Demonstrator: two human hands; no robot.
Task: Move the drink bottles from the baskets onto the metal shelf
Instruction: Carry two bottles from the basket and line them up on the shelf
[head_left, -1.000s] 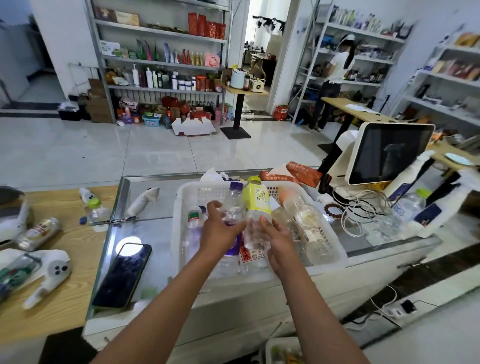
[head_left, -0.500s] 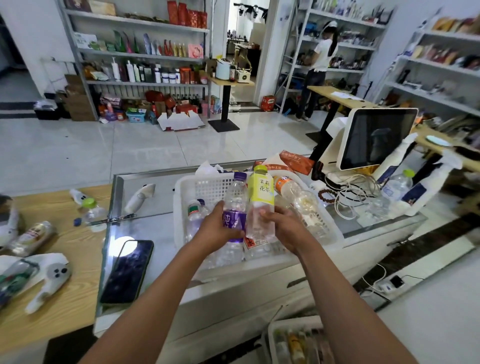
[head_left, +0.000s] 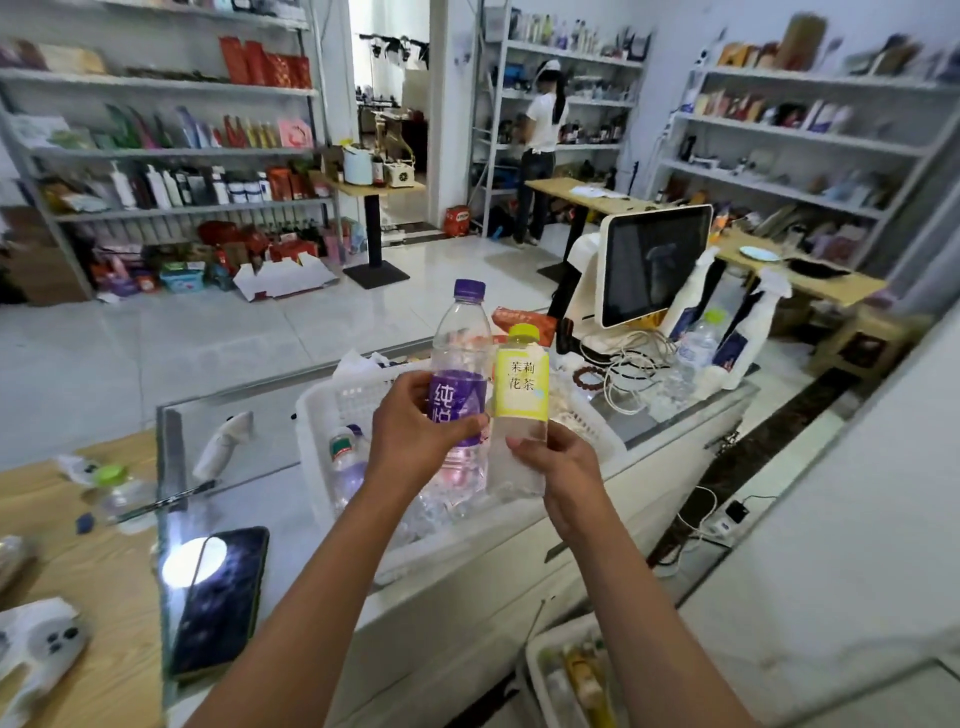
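Observation:
My left hand (head_left: 415, 431) grips a clear water bottle with a purple cap and purple label (head_left: 460, 364). My right hand (head_left: 563, 467) grips a clear bottle with a yellow cap and yellow label (head_left: 521, 384). Both bottles are upright, side by side, raised above the white plastic basket (head_left: 317, 415) on the counter. Inside the basket lies another bottle with a green-and-red cap (head_left: 345, 457). A second basket (head_left: 535, 670) with drinks sits on the floor below. Metal shelves (head_left: 171, 150) stand along the far wall.
A black phone (head_left: 218, 597) lies on the glass counter (head_left: 171, 499) at the left. A screen (head_left: 654, 265), cables and spray bottles (head_left: 748, 332) crowd the counter's right end. A person (head_left: 540, 156) stands at the far shelves. A small green-capped bottle (head_left: 117, 488) stands on the wooden table.
Both hands have lifted the two bottles up and out of the basket. The view has tilted upward and turned slightly left.

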